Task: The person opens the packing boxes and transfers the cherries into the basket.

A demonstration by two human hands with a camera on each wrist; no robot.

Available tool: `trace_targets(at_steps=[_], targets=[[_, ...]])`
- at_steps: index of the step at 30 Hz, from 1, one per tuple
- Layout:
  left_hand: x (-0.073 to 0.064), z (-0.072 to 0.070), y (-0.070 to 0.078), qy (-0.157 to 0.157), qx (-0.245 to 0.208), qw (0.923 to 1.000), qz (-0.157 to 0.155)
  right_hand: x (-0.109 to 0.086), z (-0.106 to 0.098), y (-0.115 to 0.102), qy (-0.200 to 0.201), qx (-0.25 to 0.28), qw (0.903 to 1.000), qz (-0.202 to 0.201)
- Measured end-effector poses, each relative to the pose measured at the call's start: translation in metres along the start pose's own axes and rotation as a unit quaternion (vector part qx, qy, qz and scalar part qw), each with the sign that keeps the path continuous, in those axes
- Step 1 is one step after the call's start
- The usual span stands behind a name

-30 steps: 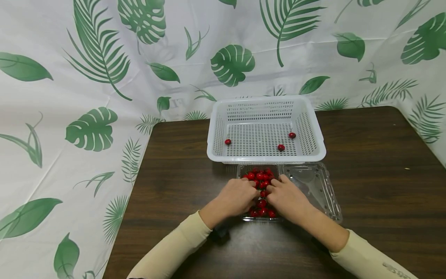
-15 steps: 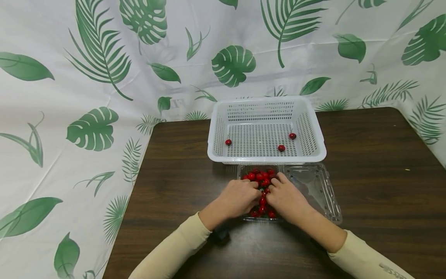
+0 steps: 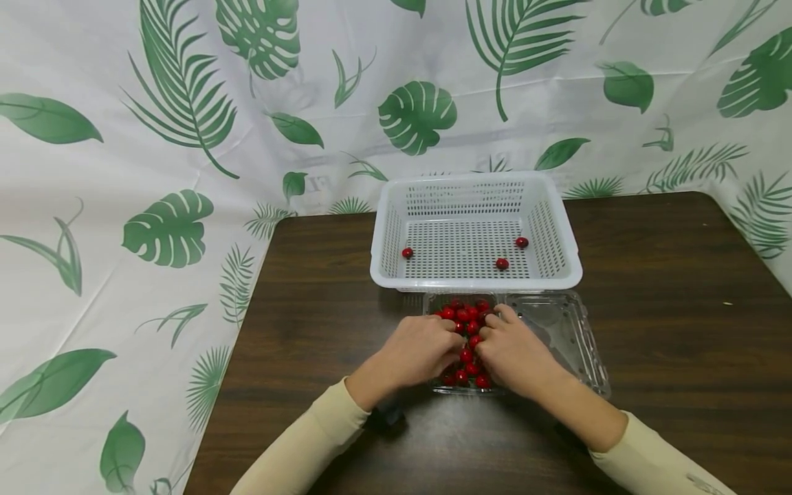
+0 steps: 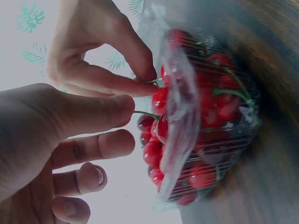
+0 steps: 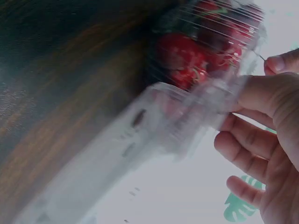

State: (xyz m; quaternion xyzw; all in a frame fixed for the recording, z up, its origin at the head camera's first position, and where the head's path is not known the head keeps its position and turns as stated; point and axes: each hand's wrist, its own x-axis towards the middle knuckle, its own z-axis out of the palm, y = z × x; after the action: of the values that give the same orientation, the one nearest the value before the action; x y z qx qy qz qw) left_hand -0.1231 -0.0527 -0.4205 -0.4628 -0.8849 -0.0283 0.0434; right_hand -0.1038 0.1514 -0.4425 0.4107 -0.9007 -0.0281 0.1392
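Note:
A clear plastic clamshell box full of red cherries stands on the table between my two hands. From its left side my left hand reaches over the fruit; in the left wrist view its thumb and forefinger pinch a green cherry stem, the other fingers loosely bent. My right hand comes in from the right, thumb and forefinger meeting on another stem beside a cherry. Clear plastic covers those right fingertips in the right wrist view. The box's hinged lid lies folded out to the right.
Behind the box, touching or almost touching it, stands a white perforated basket with three loose cherries on its floor. A dark wooden table lies beneath, and a leaf-printed white cloth hangs behind and to the left.
Both hands stay over the box with only small finger movements. Some cherries between them have shifted slightly. The basket and its cherries look the same; the head view has drifted a little.

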Motion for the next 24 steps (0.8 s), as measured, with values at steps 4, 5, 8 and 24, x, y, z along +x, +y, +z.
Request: trace_targets(at_steps=[4, 5, 8, 24], targets=[[-0.004, -0.006, -0.004, 0.021, -0.026, 0.9994, -0.003, -0.002, -0.010, 0.004, 0.021, 0.026, 0.9995, -0.001], [-0.005, -0.009, -0.006, 0.026, -0.031, 0.9992, -0.005, -0.002, -0.013, 0.005, 0.028, 0.032, 0.9991, -0.002], [-0.008, -0.016, -0.011, 0.041, -0.049, 0.9979, -0.014, -0.004, -0.024, 0.009, 0.051, 0.053, 0.9973, -0.006], [-0.025, -0.037, -0.028, 0.110, -0.086, 0.9881, -0.064, 0.003, -0.070, 0.062, 0.196, 0.110, 0.9709, 0.083]])
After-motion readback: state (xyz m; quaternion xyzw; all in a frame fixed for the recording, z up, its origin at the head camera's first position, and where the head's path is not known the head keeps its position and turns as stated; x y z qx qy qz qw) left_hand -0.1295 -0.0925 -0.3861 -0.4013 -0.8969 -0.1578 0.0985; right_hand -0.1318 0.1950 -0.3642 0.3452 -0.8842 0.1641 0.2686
